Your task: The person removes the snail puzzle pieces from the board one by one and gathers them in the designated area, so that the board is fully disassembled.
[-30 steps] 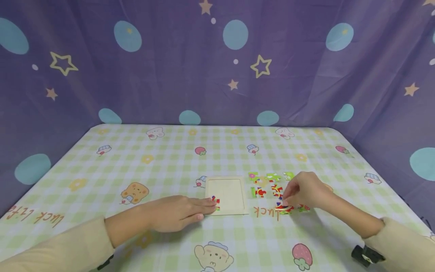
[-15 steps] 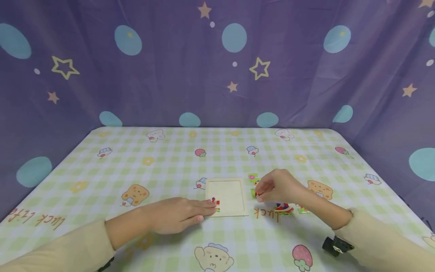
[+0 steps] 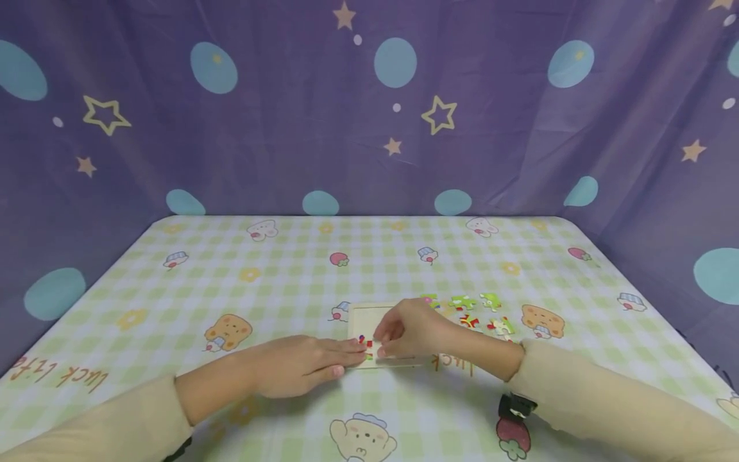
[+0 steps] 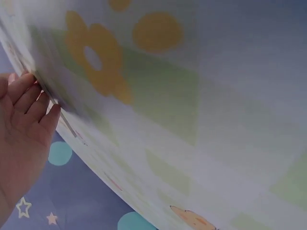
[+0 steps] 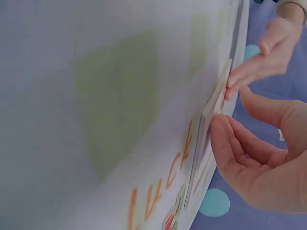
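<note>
The left hand (image 3: 300,366) lies with straight fingers at the lower left of a shallow wooden puzzle tray (image 3: 360,312), its fingertips resting on a red, blue and green puzzle piece (image 3: 369,344). In the left wrist view, the extended fingers of the left hand (image 4: 21,124) touch the tray's edge. Over the tray's lower middle, the right hand (image 3: 417,327) has thumb and fingers curled in a pinch, right beside that piece. A puzzle piece in this pinch is mostly hidden. The right wrist view shows the right hand (image 5: 264,153) low at the tray (image 5: 204,134).
Several loose puzzle pieces, such as a green one (image 3: 462,301) and a red and green one (image 3: 501,326), lie right of the tray. The right forearm covers part of that area. A checked tablecloth (image 3: 288,269) reaches back to a purple curtain (image 3: 288,128).
The right hand has moved left from the loose pieces, where it gripped one near the tray, to above the tray. The left hand has kept its place.
</note>
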A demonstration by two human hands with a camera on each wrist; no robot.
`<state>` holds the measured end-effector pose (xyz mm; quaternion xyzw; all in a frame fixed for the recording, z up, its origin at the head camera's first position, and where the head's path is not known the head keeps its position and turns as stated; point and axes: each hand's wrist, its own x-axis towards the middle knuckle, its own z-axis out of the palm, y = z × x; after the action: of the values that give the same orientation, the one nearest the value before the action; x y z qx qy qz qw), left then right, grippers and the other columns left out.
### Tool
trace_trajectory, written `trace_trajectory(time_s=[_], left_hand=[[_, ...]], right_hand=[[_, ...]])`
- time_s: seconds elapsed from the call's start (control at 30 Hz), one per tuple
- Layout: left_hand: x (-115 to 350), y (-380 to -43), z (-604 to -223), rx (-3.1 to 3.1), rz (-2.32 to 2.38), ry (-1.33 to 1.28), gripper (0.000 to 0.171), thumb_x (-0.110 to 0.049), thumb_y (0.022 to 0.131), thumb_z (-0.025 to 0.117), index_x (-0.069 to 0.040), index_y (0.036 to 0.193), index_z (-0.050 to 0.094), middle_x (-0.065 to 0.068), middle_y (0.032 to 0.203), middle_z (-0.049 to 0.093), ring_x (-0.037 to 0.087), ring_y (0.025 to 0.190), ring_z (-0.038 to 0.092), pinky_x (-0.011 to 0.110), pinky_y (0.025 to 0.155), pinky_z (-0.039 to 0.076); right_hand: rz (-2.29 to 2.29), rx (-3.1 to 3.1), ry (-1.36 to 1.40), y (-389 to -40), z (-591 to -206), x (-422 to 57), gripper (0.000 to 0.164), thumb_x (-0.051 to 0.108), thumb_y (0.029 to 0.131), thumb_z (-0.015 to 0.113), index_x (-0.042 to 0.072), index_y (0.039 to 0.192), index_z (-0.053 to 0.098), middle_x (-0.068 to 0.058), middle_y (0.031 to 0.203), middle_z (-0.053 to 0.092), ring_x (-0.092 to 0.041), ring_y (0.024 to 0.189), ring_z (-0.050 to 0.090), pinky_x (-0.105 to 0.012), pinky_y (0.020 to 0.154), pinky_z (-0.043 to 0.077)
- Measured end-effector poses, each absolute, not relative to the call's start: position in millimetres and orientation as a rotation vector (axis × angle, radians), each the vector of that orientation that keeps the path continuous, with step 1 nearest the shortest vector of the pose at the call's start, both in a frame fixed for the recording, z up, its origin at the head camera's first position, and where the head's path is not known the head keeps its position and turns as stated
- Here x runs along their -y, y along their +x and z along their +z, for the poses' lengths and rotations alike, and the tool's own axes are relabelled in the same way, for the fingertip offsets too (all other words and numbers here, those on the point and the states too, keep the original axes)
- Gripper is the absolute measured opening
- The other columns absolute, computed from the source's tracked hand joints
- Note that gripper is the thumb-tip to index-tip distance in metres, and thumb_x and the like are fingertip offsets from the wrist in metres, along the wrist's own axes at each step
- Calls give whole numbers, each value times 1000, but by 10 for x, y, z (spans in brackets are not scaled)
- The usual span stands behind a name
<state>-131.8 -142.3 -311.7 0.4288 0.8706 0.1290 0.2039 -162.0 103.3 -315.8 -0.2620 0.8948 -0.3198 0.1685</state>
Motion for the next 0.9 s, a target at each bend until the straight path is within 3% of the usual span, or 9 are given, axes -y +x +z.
trace_trajectory(time_s=[0.2, 0.43, 0.63, 0.9], left_hand=[[1430, -1401, -3108, -2342, 582, 1156, 44, -42, 104, 32, -26, 143, 46, -7, 153, 38, 18, 143, 38, 45, 117, 32], [1427, -1531, -3108, -2412, 700, 1152, 47, -40, 96, 55, -15, 136, 56, 5, 143, 53, 25, 135, 49, 48, 112, 40], [1361, -1612, -3145, -2561, 585, 1097, 72, -46, 86, 67, -8, 143, 46, 8, 153, 39, 29, 144, 35, 50, 118, 30], [1278, -1677, -3231, -2677, 468, 1110, 87, -57, 83, 65, -4, 147, 38, 12, 157, 31, 28, 147, 30, 48, 118, 30]], right_hand=[[-873, -2571, -727, -1632, -3171, -912, 9, 14, 77, 80, 11, 84, 76, 6, 69, 68, -4, 65, 58, -16, 60, 48], [-852, -2585, -761, -1644, -3132, -897, 10, 13, 75, 81, 10, 83, 76, 4, 70, 68, -1, 63, 56, -14, 59, 48], [-882, -2567, -781, -1671, -3145, -889, 17, 10, 75, 81, 8, 90, 73, 2, 73, 68, -2, 64, 57, -13, 60, 48], [-907, -2555, -803, -1687, -3159, -848, 23, 8, 73, 81, 5, 95, 73, 1, 74, 69, -1, 64, 57, -12, 60, 48]])
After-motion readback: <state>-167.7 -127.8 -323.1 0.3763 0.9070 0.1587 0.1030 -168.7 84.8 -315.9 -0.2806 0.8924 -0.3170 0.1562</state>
